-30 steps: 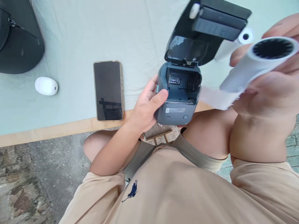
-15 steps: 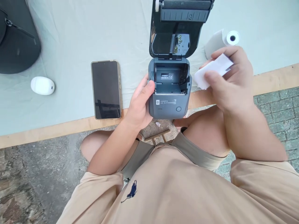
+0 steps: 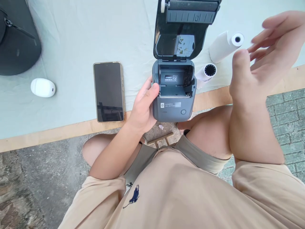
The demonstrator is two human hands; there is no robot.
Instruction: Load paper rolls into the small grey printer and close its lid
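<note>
My left hand (image 3: 143, 109) grips the left side of a small dark grey printer (image 3: 175, 101) at the table's front edge, thumb on its rim. The printer's lid (image 3: 184, 28) stands open and its paper bay shows no roll inside. My right hand (image 3: 264, 66) hovers to the right of the printer with fingers spread and nothing in it. A small white paper roll (image 3: 206, 72) lies on the cloth just right of the printer. A larger white roll (image 3: 226, 45) lies behind it.
A phone (image 3: 109, 91) lies face up left of the printer. Farther left sit a white oval device (image 3: 43, 87) and a black bag (image 3: 17, 38). The table has a pale cloth (image 3: 83, 38) and a wooden front edge (image 3: 59, 133). My knees are below it.
My right hand held a paper roll a second ago, brought it down beside the printer, and let it go. The hand has risen away to the right, fingers spread.
</note>
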